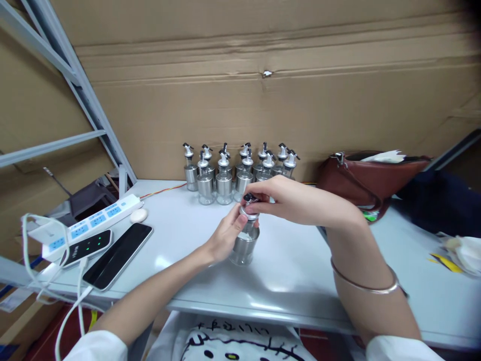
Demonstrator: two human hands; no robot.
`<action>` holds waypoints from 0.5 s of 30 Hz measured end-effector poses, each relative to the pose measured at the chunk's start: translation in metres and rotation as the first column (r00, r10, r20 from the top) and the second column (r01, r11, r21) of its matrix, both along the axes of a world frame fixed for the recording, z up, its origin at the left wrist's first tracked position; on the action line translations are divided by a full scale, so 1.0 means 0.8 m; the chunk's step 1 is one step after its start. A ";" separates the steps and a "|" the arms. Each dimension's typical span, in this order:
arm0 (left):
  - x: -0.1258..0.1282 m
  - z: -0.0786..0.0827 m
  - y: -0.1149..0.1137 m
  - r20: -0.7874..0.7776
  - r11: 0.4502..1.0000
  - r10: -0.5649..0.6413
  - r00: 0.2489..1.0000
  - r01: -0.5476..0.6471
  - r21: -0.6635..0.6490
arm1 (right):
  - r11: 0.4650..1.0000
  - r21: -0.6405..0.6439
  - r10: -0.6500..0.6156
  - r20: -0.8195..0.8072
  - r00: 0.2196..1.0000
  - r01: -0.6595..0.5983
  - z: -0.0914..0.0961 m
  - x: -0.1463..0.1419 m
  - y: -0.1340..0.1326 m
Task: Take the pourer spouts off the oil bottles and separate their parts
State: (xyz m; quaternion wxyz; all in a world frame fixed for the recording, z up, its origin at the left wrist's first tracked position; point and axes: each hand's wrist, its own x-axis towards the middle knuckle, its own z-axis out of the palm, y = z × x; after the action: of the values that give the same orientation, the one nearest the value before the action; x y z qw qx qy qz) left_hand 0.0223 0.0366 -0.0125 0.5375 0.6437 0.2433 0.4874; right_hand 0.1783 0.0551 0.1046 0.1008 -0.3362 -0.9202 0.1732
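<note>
A glass oil bottle with a steel sleeve stands near the front of the table, tilted slightly. My left hand is wrapped round its neck from the left. From above, my right hand grips the silver pourer cap with its black spout, fingers closed on both sides. Behind my hands, several similar oil bottles with black-tipped pourers stand upright in two rows against the cardboard.
To the left lie a white power strip, a phone, a small device with green lights and a round white object, with loose white cables. A brown leather bag sits at the right rear. Cardboard walls off the back.
</note>
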 end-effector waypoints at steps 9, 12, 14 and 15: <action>0.009 -0.012 -0.004 0.080 0.999 0.048 0.996 -0.047 -0.012 | 0.998 -0.035 0.041 -0.058 0.997 -0.043 -0.001 0.000 -0.006; 0.010 -0.013 -0.004 0.097 0.999 0.037 0.995 -0.037 0.003 | 1.000 -0.011 0.020 -0.046 0.999 -0.021 0.001 -0.001 -0.012; 0.010 -0.012 -0.003 0.093 0.999 0.036 0.995 -0.037 0.014 | 1.000 -0.023 -0.002 -0.034 0.999 0.001 0.002 -0.002 -0.016; 0.010 -0.012 -0.003 0.089 0.999 0.038 0.995 -0.040 0.021 | 1.000 -0.024 -0.015 -0.029 0.999 0.014 0.002 -0.003 -0.019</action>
State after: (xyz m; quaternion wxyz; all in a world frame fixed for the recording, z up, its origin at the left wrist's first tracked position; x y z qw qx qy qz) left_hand 0.0305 0.0340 -0.0218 0.5309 0.6227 0.2261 0.5285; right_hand 0.1759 0.0402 0.1061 0.1113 -0.3413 -0.9141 0.1884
